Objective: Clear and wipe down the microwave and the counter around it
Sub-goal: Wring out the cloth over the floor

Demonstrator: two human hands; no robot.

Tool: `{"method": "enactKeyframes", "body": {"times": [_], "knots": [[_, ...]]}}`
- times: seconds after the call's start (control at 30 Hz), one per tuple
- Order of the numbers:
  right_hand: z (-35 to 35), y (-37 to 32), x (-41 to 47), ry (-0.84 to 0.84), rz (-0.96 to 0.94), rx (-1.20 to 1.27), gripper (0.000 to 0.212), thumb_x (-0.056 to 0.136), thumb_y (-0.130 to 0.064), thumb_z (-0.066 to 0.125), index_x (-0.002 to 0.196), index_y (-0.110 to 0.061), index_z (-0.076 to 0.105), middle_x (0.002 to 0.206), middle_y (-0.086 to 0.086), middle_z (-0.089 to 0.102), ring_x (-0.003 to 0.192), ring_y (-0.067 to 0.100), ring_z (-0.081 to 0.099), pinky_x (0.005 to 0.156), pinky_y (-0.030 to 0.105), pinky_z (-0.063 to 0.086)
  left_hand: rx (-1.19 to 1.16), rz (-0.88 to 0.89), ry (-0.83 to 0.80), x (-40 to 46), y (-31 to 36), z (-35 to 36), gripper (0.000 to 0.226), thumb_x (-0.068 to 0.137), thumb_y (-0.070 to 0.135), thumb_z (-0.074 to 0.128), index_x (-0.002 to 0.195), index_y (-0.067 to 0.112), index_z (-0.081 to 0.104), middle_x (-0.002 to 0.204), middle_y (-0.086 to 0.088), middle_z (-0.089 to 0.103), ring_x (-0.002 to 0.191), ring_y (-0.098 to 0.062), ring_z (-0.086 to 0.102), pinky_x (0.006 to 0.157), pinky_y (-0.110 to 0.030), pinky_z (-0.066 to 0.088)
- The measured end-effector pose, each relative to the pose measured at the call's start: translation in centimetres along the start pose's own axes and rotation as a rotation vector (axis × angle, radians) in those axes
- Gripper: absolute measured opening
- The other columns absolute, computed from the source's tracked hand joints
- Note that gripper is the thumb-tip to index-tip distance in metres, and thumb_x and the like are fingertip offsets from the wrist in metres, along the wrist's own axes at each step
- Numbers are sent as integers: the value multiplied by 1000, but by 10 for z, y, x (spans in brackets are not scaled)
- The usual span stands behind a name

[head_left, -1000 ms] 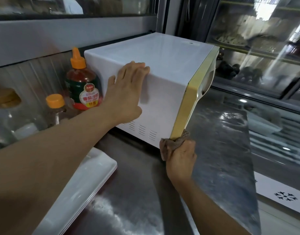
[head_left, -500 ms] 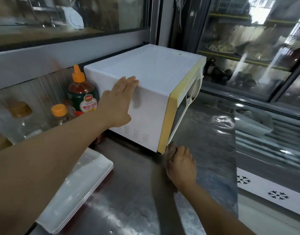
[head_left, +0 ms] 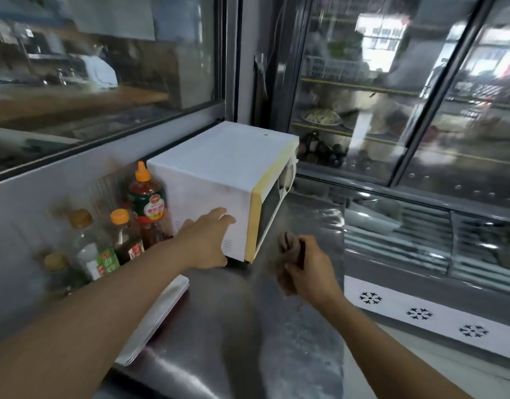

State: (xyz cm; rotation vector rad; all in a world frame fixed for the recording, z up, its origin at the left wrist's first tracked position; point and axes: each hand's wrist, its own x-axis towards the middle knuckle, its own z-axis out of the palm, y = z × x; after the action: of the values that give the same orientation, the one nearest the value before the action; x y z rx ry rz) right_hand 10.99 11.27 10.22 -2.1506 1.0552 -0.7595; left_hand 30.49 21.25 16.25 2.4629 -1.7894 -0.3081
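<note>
Microwave, white with a yellow front frame, stands at the back of the steel bench, ahead of both hands and a little to the left; its long axis runs from the near-left side panel away toward the glass cabinet on the right, and its door faces right; the left hand lies flat with straight fingers on the near side panel, low down, so it is the nearer one; the right hand grips a bunched brown cloth just in front of the door corner, apart from it; I judge the cloth must go left and forward to meet the panel; bottles stand close behind the microwave on the left.
</note>
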Motion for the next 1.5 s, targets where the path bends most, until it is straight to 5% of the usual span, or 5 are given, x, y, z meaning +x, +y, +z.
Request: {"method": "enactKeyframes", "body": {"times": [0.4, 0.7, 0.87, 1.23, 1.5], "knots": [[-132, -11, -80, -8, 182, 237, 28, 80, 2, 66, 100, -14, 55, 96, 4, 63, 92, 20, 61, 83, 39, 52, -660, 211, 19, -39, 129, -7, 33, 93, 44, 48, 118, 25, 58, 123, 5, 60, 116, -12, 54, 94, -29, 43], [-207, 25, -136, -37, 147, 478, 32, 83, 7, 61, 93, -24, 64, 88, -3, 68, 80, 3, 64, 66, 13, 48, -801, 222, -53, -47, 249, 5, 23, 85, 43, 63, 81, 20, 60, 83, 6, 62, 81, -8, 57, 66, -21, 41], [-252, 68, -167, -65, 176, 538, 36, 84, 8, 60, 102, -22, 66, 97, 4, 69, 94, 14, 65, 77, 24, 52, -720, 217, -124, -55, 306, 23, 21, 75, 17, 74, 64, 19, 56, 62, 4, 55, 62, -9, 49, 54, -19, 37], [-350, 161, -208, -98, 404, 726, 29, 92, -13, 50, 119, -18, 58, 118, 8, 66, 113, 22, 58, 97, 43, 43, -793, 103, 28, -66, 445, 55, 8, 83, 10, 54, 83, 15, 60, 80, -3, 60, 75, -16, 55, 63, -27, 42], [-369, 204, -196, -97, 319, 430, 26, 81, 10, 63, 88, -14, 59, 83, 4, 63, 73, 16, 63, 61, 25, 54, -942, -1, -3, -44, 480, 55, 27, 87, -4, 40, 94, 10, 62, 70, -9, 58, 55, -18, 52, 48, -22, 42]]}}
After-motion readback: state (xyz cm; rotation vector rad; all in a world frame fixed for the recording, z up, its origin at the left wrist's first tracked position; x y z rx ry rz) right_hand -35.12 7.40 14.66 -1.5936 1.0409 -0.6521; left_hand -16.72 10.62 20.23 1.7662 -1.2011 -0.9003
